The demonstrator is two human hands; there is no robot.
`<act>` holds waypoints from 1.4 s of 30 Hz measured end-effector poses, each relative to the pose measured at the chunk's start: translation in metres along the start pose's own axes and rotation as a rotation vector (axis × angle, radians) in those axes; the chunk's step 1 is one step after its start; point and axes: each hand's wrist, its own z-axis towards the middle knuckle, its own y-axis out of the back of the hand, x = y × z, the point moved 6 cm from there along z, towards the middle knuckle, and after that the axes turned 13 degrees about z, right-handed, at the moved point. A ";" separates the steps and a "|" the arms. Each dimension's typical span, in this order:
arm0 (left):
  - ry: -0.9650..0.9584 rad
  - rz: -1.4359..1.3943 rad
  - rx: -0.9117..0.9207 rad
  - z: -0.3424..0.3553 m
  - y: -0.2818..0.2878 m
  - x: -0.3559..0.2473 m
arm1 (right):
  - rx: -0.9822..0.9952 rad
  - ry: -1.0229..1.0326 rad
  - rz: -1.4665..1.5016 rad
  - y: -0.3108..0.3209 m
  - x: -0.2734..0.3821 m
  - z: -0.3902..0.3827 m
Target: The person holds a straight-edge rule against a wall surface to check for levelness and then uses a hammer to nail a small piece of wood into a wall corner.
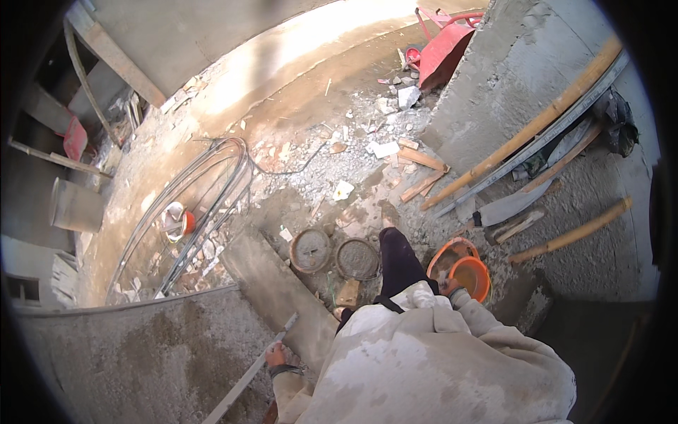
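My left hand (275, 355) is closed round a long, straight grey bar (247, 380), which slants over the edge of a rough cement surface (162, 346). At my right side, my right hand (448, 286) grips the rim of a small orange bucket (472, 277); its fingers are partly hidden by the sleeve. Just behind that bucket stands a larger orange tub (452, 247), overlapped by it. Ahead of my knees are two round pans, the left pan (311, 251) and the right pan (357, 259), both holding grey wet-looking mortar.
A wide board (279, 293) lies left of the pans. Coiled dark pipes (205, 187) stretch over rubble (311, 162) at far left, near a white-and-red bucket (178, 222). Bamboo poles (537, 131) lean at right. A red wheelbarrow (445, 53) stands at the back.
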 end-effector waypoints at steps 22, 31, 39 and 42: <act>0.896 0.641 -0.168 -0.047 -0.290 -0.134 | 0.101 -0.175 -0.318 0.030 0.108 0.783; 0.752 0.701 -0.246 -0.034 -0.285 -0.191 | 0.223 -0.071 -0.237 0.009 0.154 0.792; 0.051 -0.020 -0.060 0.151 -0.478 -0.481 | 0.148 0.986 0.207 0.062 0.489 0.556; -0.013 -0.320 0.030 0.176 -0.502 -0.543 | 0.317 1.163 0.256 0.039 0.578 0.498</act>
